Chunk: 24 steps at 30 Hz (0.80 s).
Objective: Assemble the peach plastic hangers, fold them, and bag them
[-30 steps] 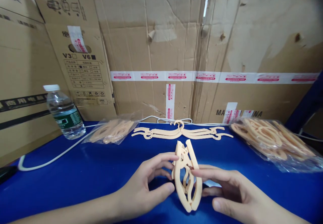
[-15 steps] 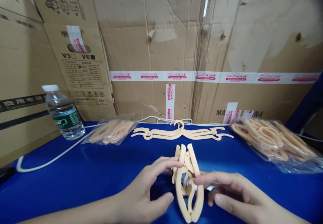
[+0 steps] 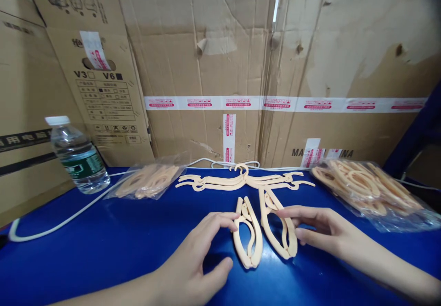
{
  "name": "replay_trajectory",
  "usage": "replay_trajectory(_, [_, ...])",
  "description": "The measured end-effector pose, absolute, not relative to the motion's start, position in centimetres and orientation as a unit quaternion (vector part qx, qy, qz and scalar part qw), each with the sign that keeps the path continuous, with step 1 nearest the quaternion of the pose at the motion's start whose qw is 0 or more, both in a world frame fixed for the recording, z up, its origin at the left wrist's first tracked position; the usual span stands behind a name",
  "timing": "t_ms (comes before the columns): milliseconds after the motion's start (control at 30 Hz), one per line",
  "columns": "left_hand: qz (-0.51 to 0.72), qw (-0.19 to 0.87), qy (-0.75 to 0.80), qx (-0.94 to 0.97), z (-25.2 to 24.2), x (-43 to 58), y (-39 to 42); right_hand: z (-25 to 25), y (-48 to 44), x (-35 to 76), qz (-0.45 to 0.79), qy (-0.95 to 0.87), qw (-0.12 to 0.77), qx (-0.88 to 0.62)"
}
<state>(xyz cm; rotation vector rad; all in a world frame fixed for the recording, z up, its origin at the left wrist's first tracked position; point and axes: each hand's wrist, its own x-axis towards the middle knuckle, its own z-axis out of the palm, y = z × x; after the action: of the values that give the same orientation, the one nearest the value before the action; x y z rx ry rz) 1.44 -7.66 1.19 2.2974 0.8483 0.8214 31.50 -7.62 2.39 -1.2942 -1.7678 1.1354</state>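
Note:
Two cream plastic folding hangers lie folded on the blue table in front of me. My left hand [image 3: 203, 246] is beside the left folded hanger [image 3: 257, 239]; its fingertips meet the hanger's upper left edge while the thumb stays well apart. The right folded hanger [image 3: 268, 232] sits slightly farther back and tilts, with its top toward the left. My right hand [image 3: 320, 228] pinches this one along its right side between fingers and thumb. Behind both, several unfolded hangers [image 3: 223, 187] lie stacked together with their hooks pointing away from me.
Clear plastic bags of folded hangers lie at the left [image 3: 151, 182] and right [image 3: 365, 186]. A water bottle [image 3: 81, 159] stands at the far left, near a white cable [image 3: 62, 225]. Cardboard sheets [image 3: 206, 67] wall off the back of the blue table [image 3: 138, 246].
The folded hangers, close together before, are now apart. My right hand has moved one to the right and away from me. My left hand stays by the other; the view has shifted slightly.

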Motion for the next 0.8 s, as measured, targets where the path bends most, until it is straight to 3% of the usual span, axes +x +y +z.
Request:
replay_trajectory(300, [0.270,0.095,0.162,0.944,-0.2,1.8,-7.5,2.8,-9.5,31.1,0.129,-0.847,0.177,-0.484])
replay_trajectory(500, [0.207,0.077,0.197,0.955,1.1,1.9,-8.0,3.0,-9.8,30.7,0.103,-0.880,0.130,-0.446])
replay_trajectory(633, [0.272,0.043,0.166,0.947,0.3,1.8,-7.7,2.8,-10.0,30.4,0.097,-0.886,0.103,-0.441])
replay_trajectory(800, [0.150,0.044,0.226,0.961,2.2,1.8,-8.4,2.7,-10.1,30.0,0.086,-0.891,0.101,-0.434])
